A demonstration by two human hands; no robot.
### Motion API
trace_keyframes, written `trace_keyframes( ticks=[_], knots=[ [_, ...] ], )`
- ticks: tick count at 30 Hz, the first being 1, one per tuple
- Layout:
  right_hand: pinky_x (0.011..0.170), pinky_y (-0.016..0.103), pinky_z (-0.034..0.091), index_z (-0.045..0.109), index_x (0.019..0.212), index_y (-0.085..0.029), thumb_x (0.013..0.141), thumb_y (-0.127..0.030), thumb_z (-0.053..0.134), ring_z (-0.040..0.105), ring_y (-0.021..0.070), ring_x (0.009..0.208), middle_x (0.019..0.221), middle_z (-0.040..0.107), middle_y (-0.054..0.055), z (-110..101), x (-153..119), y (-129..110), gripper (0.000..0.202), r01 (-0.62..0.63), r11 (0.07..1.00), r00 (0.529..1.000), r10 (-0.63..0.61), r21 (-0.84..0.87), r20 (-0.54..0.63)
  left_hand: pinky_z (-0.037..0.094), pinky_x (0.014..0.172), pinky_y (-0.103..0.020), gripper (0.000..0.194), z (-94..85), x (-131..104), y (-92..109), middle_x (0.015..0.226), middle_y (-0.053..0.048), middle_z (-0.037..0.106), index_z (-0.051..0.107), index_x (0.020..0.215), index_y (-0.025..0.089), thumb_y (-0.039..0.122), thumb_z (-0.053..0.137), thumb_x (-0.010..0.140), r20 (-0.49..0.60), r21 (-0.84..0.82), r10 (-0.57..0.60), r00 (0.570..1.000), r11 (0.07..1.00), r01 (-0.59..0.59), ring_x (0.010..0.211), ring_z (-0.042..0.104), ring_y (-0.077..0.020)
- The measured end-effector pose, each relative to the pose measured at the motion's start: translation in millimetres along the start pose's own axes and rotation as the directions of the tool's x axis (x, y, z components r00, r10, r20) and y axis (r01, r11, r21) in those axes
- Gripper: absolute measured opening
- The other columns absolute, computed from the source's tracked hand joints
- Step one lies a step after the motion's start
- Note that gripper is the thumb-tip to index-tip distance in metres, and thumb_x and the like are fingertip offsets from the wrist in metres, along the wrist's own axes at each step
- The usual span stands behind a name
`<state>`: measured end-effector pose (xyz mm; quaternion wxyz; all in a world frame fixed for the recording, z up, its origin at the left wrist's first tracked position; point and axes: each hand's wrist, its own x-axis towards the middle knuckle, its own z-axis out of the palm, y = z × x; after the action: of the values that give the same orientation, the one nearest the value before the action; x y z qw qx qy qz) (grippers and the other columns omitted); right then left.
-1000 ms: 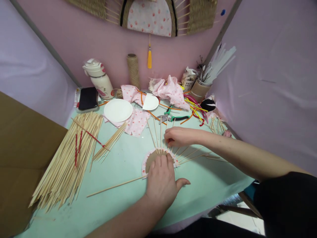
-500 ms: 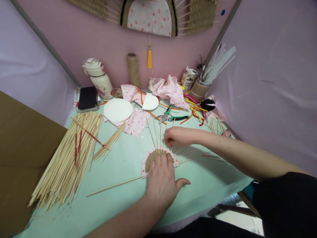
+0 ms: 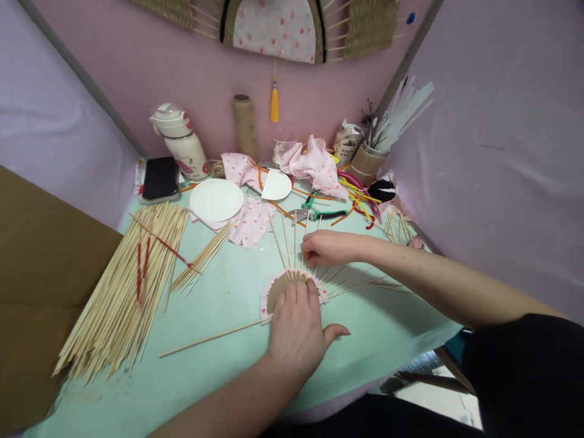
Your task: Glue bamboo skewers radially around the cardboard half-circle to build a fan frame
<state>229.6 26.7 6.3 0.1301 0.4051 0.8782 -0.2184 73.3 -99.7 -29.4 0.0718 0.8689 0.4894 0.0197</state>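
Observation:
My left hand (image 3: 296, 328) lies flat with its thumb stretched out, pressing on a half-round piece of brown cardboard (image 3: 276, 297) edged with pink dotted cloth. Thin wooden sticks (image 3: 286, 246) spread like a fan from its curved edge. Just beyond that edge, my right hand (image 3: 323, 247) is closed in a pinch on one of these sticks; its fingertips are partly hidden. Another stick (image 3: 214, 339) sticks out to the left from the cardboard's lower corner. The left hand covers much of the cardboard.
A large pile of sticks (image 3: 123, 292) and a smaller bundle (image 3: 205, 258) lie left. Behind are a white oval plate (image 3: 216, 199), pink cloth (image 3: 253, 222), green-handled pruning shears (image 3: 331, 215), a bottle (image 3: 185, 146) and a twine spool (image 3: 245, 125). A cardboard sheet (image 3: 55, 292) stands left.
The view has shifted very slightly. Both hands keep the same places on the cardboard and the stick, with no clear movement.

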Motion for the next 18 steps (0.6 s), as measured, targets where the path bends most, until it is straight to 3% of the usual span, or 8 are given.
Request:
trace_keyframes(
  ticks=[10,18],
  knots=[
    [0.065,0.023,0.036,0.072,0.083,-0.014,0.080,-0.017,0.061,0.055,0.0146,0.074,0.088,0.068,0.009,3.0,0.6,3.5,0.011,0.010,1.000,1.000,-0.010,0.002,-0.013,0.049,0.077,-0.042,0.097,3.2,-2.6,2.5,0.094,-0.014,0.061,0.054,0.134,0.002,0.077,0.058,0.073,-0.034,-0.007,0.026,0.999,1.000,-0.026,0.087,0.056,-0.0287],
    [0.065,0.023,0.036,0.071,0.082,-0.014,0.079,-0.016,0.059,0.055,0.0149,0.074,0.087,0.068,0.009,3.5,0.5,4.1,0.013,0.020,1.000,1.000,-0.020,0.007,-0.022,0.046,0.085,-0.046,0.088,-4.5,3.8,-5.7,0.104,-0.015,0.058,0.054,0.132,0.007,0.074,0.058,0.076,-0.028,-0.038,0.002,1.000,0.999,-0.003,0.096,0.052,-0.0311]
  ],
)
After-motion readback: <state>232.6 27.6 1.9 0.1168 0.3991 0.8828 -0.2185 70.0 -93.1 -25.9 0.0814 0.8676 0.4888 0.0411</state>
